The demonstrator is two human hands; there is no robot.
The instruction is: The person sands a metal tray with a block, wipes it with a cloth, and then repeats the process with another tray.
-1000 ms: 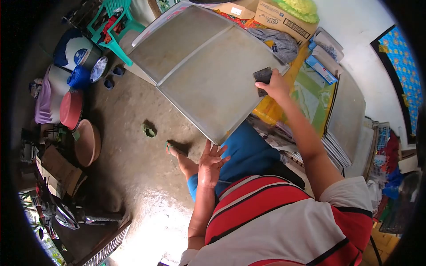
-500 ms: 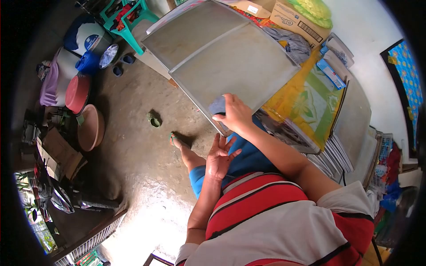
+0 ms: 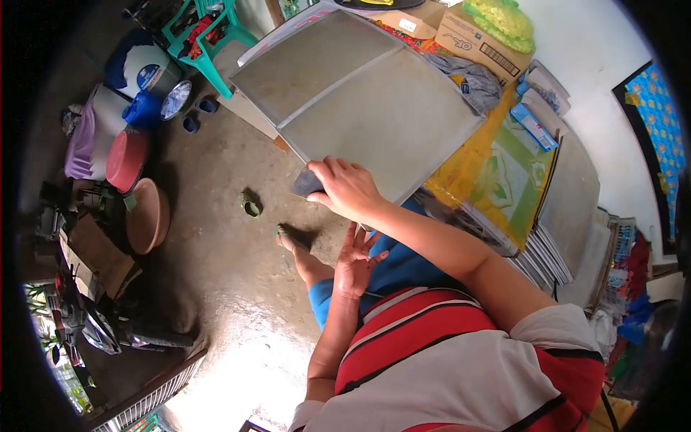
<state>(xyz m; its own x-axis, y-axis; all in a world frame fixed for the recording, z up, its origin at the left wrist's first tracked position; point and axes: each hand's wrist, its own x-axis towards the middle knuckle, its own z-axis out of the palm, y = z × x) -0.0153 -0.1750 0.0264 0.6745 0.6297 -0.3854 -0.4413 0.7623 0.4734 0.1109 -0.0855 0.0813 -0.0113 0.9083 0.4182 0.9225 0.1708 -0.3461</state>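
A grey framed panel (image 3: 389, 115) with a crossbar slopes in front of me, its near corner low beside my blue shorts. My right hand (image 3: 348, 189) is closed on a dark grey, flat, cloth-like pad (image 3: 307, 183) at the panel's near left edge, part of the pad jutting past the frame. Below it, my left hand (image 3: 354, 265) is palm up at the near corner, fingers partly bent and fingertips at the frame. The right hand hides some of that corner.
A table with a yellow and green cover (image 3: 497, 173) stands right of the panel, with a cardboard box (image 3: 479, 47) behind. Left are a green plastic chair (image 3: 216, 54), a pink basin (image 3: 147, 216) and a blue container (image 3: 142, 109). A green clog (image 3: 251, 204) lies on the floor.
My right hand has moved left with the pad, from over the panel's near corner to its left edge. My left hand stays at the corner.
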